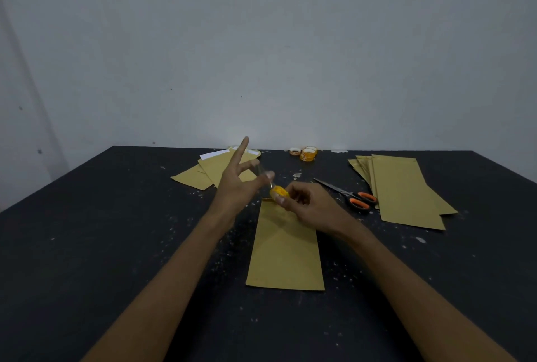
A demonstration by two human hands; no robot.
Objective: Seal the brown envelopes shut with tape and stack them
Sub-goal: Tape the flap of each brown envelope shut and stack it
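Gripping a yellow tape roll (279, 191) in the right hand (305, 202), fingers curled around it, just above the far end of a single brown envelope (286, 251). Pinching with the left hand (235, 184) the free end of a clear tape strip (263, 172) that runs from the roll, between the thumb and one finger. Index finger stretched straight up and away, touching nothing. Strip held in the air, rising up and to the left from the roll.

Lying flat on the black table (116, 231), lengthwise away from the person, in the middle between both forearms: that single envelope. Cannot tell how its flap lies, as hidden under the right hand and the roll.

To the right, well apart from it: a fanned pile of brown envelopes (406, 187), overlapping one another. Just beside the left edge of this pile, scissors (353, 197) with orange and black handles, blades together and pointing to the far left. At the far left, a loose pile of envelopes (209, 171), partly behind the left hand, with a white sheet (213, 155) showing at its far side. Near the far edge of the table, a few spare tape rolls (308, 155), close together. Scattered over the tabletop, small white scraps and specks.
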